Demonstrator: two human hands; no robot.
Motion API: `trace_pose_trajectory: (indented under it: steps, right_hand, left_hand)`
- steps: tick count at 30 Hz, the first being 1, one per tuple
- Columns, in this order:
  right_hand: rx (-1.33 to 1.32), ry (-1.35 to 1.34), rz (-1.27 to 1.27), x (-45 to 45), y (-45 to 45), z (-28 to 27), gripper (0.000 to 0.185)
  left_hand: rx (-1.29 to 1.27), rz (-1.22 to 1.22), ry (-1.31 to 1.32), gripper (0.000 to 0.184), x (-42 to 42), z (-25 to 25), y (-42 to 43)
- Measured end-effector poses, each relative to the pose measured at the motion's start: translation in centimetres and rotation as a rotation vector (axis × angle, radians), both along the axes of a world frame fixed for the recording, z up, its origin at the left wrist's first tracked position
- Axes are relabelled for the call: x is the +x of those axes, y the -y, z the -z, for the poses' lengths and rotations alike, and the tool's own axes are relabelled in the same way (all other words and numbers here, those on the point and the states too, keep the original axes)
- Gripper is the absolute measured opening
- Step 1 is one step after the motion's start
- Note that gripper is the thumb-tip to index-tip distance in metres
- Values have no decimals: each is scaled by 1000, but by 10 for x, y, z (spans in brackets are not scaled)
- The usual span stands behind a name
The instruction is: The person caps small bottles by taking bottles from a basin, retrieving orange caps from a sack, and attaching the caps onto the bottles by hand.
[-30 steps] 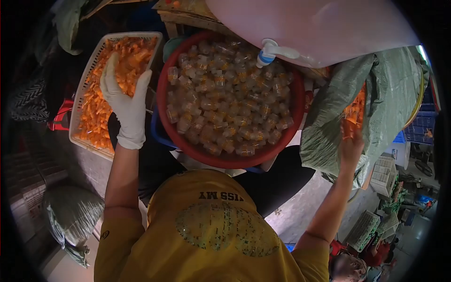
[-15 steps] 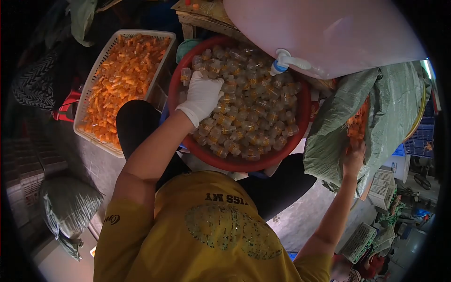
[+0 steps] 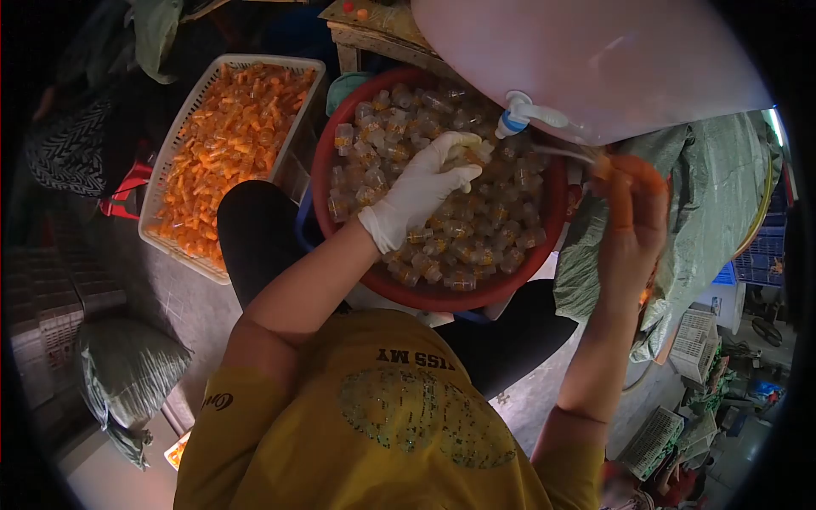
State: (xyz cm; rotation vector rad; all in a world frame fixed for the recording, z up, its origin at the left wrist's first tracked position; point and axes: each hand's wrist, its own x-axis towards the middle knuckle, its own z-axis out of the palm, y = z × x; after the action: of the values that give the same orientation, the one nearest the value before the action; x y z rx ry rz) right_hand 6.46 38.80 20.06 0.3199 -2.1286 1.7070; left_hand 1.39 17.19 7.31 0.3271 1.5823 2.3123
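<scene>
My left hand (image 3: 425, 183), in a white glove, is closed on what looks like a small clear bottle (image 3: 472, 156); the fingers cover most of it. It is over a red tub (image 3: 320, 144) full of small clear bottles with yellow-orange print (image 3: 459, 228), just below and left of a white and blue tap (image 3: 512, 121). My bare right hand (image 3: 631, 212) is raised beside a green woven sack (image 3: 714, 187). Its fingers pinch an orange piece (image 3: 605, 166), partly hidden, with a thin pale tube (image 3: 561, 151) pointing left towards the tap.
The tap sits on a large, pale, bulging container (image 3: 595, 59). On the left, a white basket (image 3: 153, 191) holds orange-topped pieces. A wooden stand (image 3: 374, 36) is behind the tub. A tied plastic bag (image 3: 132, 370) lies lower left; crates (image 3: 695, 340) stand right.
My left hand has moved right from the tub's left side towards the tap. My right hand has come up out of the green sack with an orange piece and its tube.
</scene>
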Motion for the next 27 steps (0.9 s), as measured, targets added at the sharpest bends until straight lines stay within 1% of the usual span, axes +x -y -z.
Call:
trace_pose_trajectory:
  steps: [1,2,5,6,7,9,10,13,16,19,25,27]
  right_hand:
    - [-45,44,-97,-5,15,-2,28]
    - [-151,61,-145,-9,30,-6,31]
    - [-198,-69,-199,-27,55,-26,32]
    - [-151,-77,-158,-31,60,-31,31]
    - [-168,-43,-156,-39,63,-27,30]
    - [-198,27,-154,-54,66,-7,28]
    - [-79,51,-124,-56,66,4,25]
    - [-111,122,-126,-55,65,14,23]
    - [-256,119,-145,-56,61,14,22]
    - [-198,125,-83,-53,65,16,21]
    - [-263,152,-117,-56,63,21,22]
    - [-242,148,-96,-57,60,21,23]
  left_hand:
    - [41,1,-6,44,-1,-2,-2]
    - [53,-17,3,45,-1,-3,-4]
    - [95,-68,43,47,1,1,-8]
    - [115,-82,56,48,0,2,-10]
    - [138,-96,68,49,-1,3,-12]
    - [139,-96,82,50,-4,3,-14]
    - [141,-95,89,51,-5,2,-16]
    - [169,-109,69,51,-6,5,-16]
    - [212,-82,113,50,-4,-1,-15]
    - [200,-75,105,50,-6,2,-15]
    - [209,-83,117,51,-5,3,-16]
    - [220,-86,115,50,-5,2,-17]
